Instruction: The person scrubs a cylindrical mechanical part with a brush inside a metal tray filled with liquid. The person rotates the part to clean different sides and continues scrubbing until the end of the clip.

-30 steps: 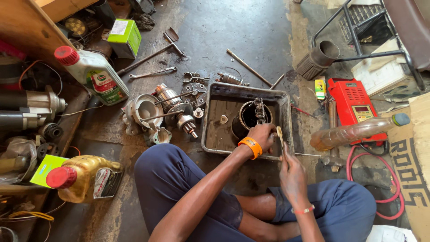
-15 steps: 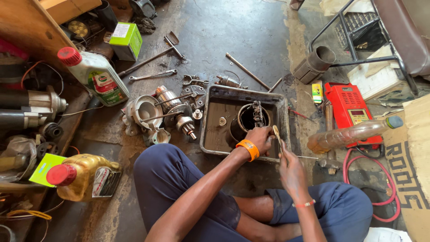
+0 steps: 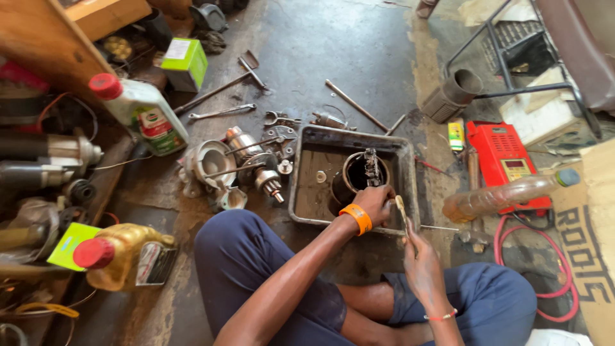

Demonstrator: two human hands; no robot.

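I sit cross-legged on a dirty floor before a grey metal tray (image 3: 301, 186) holding dark liquid. A round metal housing (image 3: 359, 172) stands in the tray. My left hand (image 3: 375, 202), with an orange wristband, grips the housing's near rim. My right hand (image 3: 419, 259) is closed on a small brush (image 3: 401, 208) whose pale tip points up at the tray's near right edge, next to my left hand. A small washer (image 3: 321, 177) lies in the tray.
Dismantled motor parts (image 3: 237, 163), wrenches and a rod (image 3: 355, 102) lie left and behind the tray. Two oil bottles (image 3: 144, 112) (image 3: 122, 256) stand at left. A red meter box (image 3: 506, 157), a plastic bottle (image 3: 506, 192) and a red hose (image 3: 551, 288) are at right.
The view has shifted slightly downward. My right hand with the brush has moved a little down and toward me; my left hand stays on the housing.
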